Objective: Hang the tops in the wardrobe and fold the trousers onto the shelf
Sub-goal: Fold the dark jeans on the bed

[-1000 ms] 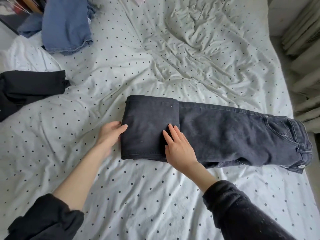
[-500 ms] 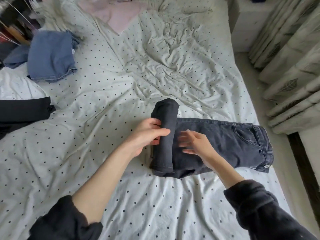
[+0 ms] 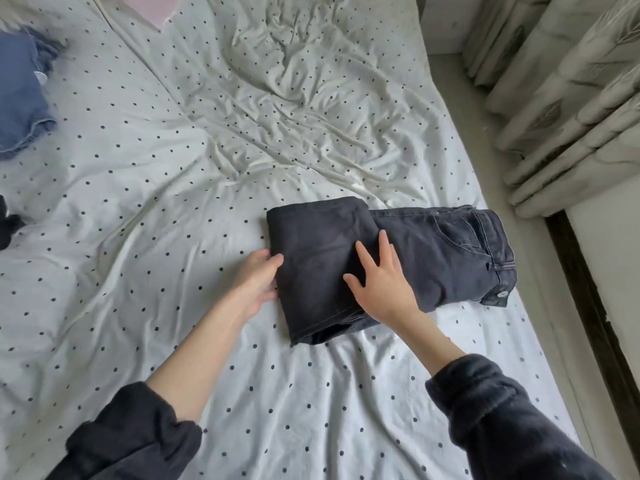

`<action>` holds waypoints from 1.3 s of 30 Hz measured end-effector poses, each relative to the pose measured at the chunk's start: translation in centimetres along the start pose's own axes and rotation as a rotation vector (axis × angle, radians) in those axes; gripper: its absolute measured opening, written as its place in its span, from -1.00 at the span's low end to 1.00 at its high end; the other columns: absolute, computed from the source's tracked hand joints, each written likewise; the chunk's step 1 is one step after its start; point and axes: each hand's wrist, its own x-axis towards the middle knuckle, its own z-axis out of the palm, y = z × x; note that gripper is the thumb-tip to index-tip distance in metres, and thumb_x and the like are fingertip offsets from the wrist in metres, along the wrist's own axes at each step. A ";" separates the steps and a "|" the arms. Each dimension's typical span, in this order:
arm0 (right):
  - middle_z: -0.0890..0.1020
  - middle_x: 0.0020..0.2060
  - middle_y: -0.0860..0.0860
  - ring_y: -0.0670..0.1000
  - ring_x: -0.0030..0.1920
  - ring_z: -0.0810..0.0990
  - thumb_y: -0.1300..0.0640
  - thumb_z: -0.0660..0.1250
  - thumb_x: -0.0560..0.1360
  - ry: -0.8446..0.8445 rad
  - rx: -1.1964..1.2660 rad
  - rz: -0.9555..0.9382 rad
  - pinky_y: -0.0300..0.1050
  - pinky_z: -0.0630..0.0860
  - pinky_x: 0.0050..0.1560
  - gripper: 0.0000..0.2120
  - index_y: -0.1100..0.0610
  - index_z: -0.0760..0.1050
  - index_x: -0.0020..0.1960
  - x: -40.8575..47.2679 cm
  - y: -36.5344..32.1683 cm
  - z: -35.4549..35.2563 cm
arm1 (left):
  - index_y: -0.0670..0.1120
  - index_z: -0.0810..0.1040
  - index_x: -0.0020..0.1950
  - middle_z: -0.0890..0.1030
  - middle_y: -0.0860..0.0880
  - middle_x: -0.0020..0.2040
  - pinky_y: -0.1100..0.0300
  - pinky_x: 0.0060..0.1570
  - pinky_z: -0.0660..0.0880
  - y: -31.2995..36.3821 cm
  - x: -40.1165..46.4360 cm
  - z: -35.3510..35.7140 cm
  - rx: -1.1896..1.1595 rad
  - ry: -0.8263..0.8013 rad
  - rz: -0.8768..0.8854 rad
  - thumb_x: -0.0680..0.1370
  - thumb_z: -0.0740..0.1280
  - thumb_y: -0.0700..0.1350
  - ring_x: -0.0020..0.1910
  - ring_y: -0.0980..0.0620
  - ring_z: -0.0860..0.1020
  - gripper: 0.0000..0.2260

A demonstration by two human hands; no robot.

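Observation:
Dark grey jeans (image 3: pixel 446 247) lie across the polka-dot bed sheet (image 3: pixel 173 209), their leg end folded over toward the waistband at the right. My left hand (image 3: pixel 258 282) holds the left edge of the folded part, fingers tucked under it. Flat on top of the fold, my right hand (image 3: pixel 382 285) presses down with fingers spread.
Blue denim trousers (image 3: pixel 20 105) lie at the far left edge of the bed. A black garment (image 3: pixel 8 223) peeks in lower on the left. A pink cloth (image 3: pixel 152 8) shows at the top. Curtains (image 3: pixel 571 98) hang beyond the right side of the bed.
The folded leg section was lifted, turned over to the right and laid flat again, so the jeans are shorter. My right hand came back down onto the fold.

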 end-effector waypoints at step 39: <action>-0.06 0.54 0.03 -0.02 0.53 -0.20 0.05 0.15 0.62 -0.334 0.562 -0.189 -0.08 -0.16 0.50 -0.47 -0.08 0.04 0.53 -3.6 -7.3 -0.7 | -0.05 0.39 0.19 0.62 -0.09 -0.05 0.03 -0.12 0.47 6.6 -7.5 -7.6 0.271 0.048 0.324 0.47 0.41 -0.19 -0.13 -0.09 0.58 -0.66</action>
